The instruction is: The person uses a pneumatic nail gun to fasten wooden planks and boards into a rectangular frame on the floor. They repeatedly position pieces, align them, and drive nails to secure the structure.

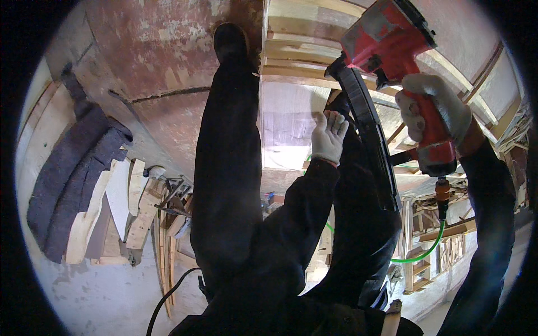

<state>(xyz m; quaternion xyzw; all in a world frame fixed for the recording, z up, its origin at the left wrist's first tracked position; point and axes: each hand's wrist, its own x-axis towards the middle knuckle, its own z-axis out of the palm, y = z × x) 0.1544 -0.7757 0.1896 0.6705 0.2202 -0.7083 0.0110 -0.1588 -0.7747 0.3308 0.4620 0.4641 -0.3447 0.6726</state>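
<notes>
My right hand [437,103], in a white work glove, is wrapped round the handle of a red air nail gun [386,39]. The gun is raised at the upper right, its long black magazine [367,126] slanting down past my leg. An orange and black hose fitting [443,193] joins the handle's end to a green air hose [428,255]. My left hand [328,140], also gloved in white, is held up left of the magazine and apart from it. Its fingers are stretched out and nothing is in them. Both forearms are in dark sleeves.
Wooden slats [302,50] run across a frame at the top, beside a worn reddish panel [151,39]. One dark shoe [230,42] rests on that panel. Wood offcuts [145,213] and dark grey cloth [73,173] lie at left. More scrap wood [448,252] lies at lower right.
</notes>
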